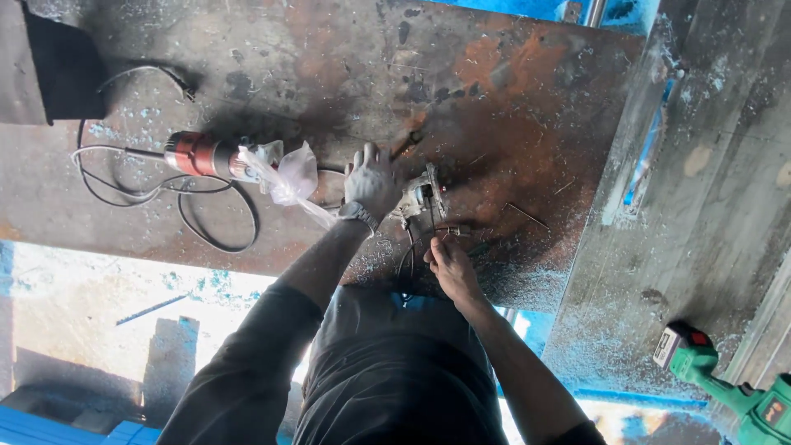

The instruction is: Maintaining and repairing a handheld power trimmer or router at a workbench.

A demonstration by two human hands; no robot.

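My left hand [373, 179] rests palm down on a rusty steel plate [511, 91], fingers spread, a watch on its wrist, and presses on a small grey power tool [424, 196]. My right hand [447, 262] pinches the tool's thin black cord [408, 259] just below it, fingers closed on the cord. An orange power tool [202, 155] with a clear plastic bag [288, 175] at its nose lies to the left of my left hand.
Black and white cables [210, 222] loop on the plate's left half. A dark block [58, 70] sits top left. A concrete ledge [709, 165] runs along the right, with a green cordless tool [725, 383] at bottom right. Metal shavings litter the plate.
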